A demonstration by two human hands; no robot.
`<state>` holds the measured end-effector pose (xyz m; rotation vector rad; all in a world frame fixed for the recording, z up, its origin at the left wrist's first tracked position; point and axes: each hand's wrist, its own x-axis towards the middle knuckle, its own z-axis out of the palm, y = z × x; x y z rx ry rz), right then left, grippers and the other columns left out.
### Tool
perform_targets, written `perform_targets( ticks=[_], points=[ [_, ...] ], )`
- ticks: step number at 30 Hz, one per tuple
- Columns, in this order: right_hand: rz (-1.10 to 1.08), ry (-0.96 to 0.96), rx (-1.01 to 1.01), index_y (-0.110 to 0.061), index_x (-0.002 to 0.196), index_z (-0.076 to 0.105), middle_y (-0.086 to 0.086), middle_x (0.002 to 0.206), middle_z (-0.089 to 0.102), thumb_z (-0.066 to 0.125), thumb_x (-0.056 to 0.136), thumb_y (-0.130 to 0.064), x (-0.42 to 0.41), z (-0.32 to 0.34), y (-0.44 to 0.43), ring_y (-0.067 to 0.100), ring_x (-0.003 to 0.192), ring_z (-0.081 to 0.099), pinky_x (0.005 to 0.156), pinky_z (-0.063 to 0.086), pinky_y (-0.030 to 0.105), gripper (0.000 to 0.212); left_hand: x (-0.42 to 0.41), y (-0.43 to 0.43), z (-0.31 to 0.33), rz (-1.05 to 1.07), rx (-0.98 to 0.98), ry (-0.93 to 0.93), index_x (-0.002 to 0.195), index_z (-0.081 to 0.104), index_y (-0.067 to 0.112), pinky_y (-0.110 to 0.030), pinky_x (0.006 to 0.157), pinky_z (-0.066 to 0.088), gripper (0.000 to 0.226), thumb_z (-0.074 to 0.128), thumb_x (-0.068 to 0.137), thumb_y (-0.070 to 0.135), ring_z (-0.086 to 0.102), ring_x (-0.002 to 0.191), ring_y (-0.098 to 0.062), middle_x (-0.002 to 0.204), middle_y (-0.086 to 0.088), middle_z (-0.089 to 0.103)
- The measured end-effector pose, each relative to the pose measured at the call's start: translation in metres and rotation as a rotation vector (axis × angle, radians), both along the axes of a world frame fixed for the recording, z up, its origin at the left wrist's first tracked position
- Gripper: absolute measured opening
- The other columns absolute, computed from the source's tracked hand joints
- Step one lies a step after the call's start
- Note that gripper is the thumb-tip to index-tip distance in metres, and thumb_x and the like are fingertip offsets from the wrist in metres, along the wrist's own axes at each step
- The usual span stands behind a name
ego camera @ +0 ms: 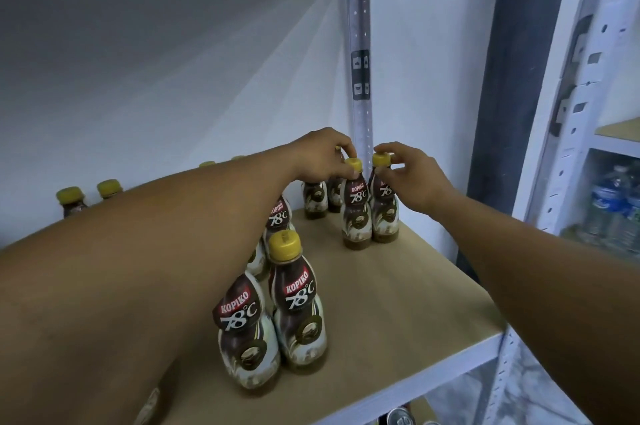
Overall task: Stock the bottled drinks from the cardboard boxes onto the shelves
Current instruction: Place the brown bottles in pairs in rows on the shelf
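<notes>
Nearest us, close to the front edge of the shelf (398,289), two coffee bottles (299,300) stand touching, more lined up behind them under our left arm. Further in, toward the back right corner by the upright post (362,106), our left hand (320,154) pinches the yellow cap of one bottle (356,206), and our right hand (410,178) closes its fingertips on the cap of its neighbour (384,206). Both stand on the board, so we judge the placing step nearly done. Next we let go cleanly, without tipping them. No cardboard boxes show.
</notes>
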<state>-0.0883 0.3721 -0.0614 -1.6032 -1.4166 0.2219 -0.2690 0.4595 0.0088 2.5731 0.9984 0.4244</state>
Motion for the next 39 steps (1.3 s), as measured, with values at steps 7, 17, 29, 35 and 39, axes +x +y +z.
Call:
perform_targets(
  ticks=[7, 17, 29, 35, 39],
  points=[
    [0.009, 0.014, 0.005, -0.036, 0.13, 0.06, -0.004, 0.116, 0.063, 0.064, 0.098, -0.019, 0.001, -0.002, 0.001, 0.02, 0.102, 0.066, 0.086, 0.056, 0.033, 0.037, -0.001, -0.009, 0.002, 0.013, 0.018, 0.01, 0.116, 0.07, 0.018, -0.027, 0.071, 0.052, 0.031, 0.081, 0.088, 0.027, 0.067, 0.088, -0.017, 0.096, 0.002, 0.069],
    [0.076, 0.012, -0.01, -0.036, 0.129, 0.059, 0.0, 0.123, 0.065, 0.066, 0.097, -0.018, -0.001, -0.002, 0.0, 0.019, 0.101, 0.066, 0.076, 0.052, 0.023, 0.038, -0.006, -0.014, 0.006, 0.009, 0.024, 0.072, 0.112, 0.069, 0.018, -0.047, 0.095, 0.055, 0.025, 0.078, 0.09, 0.025, 0.069, 0.101, -0.026, 0.104, -0.004, 0.073],
    [0.148, 0.04, 0.001, -0.036, 0.128, 0.059, 0.0, 0.12, 0.067, 0.067, 0.097, -0.021, -0.006, -0.007, -0.005, 0.017, 0.099, 0.069, 0.078, 0.054, 0.029, 0.036, -0.026, -0.021, 0.007, 0.03, 0.013, 0.086, 0.121, 0.069, 0.021, -0.035, 0.093, 0.054, 0.034, 0.079, 0.089, 0.029, 0.07, 0.097, -0.016, 0.104, -0.001, 0.074],
    [0.188, 0.024, 0.008, -0.034, 0.126, 0.058, 0.0, 0.117, 0.067, 0.068, 0.096, -0.021, -0.012, -0.006, -0.01, 0.016, 0.096, 0.07, 0.081, 0.058, 0.033, 0.034, -0.035, -0.021, 0.004, 0.048, 0.018, 0.101, 0.121, 0.068, 0.026, -0.046, 0.097, 0.054, 0.036, 0.08, 0.088, 0.034, 0.07, 0.098, -0.017, 0.105, 0.0, 0.075],
    [0.207, 0.01, -0.003, -0.034, 0.126, 0.058, -0.003, 0.116, 0.067, 0.068, 0.097, -0.021, -0.015, -0.005, -0.012, 0.013, 0.096, 0.069, 0.08, 0.056, 0.029, 0.033, -0.042, -0.026, 0.003, 0.052, 0.023, 0.088, 0.121, 0.068, 0.025, -0.045, 0.099, 0.053, 0.035, 0.08, 0.088, 0.034, 0.069, 0.101, -0.017, 0.107, 0.0, 0.074]
  ],
)
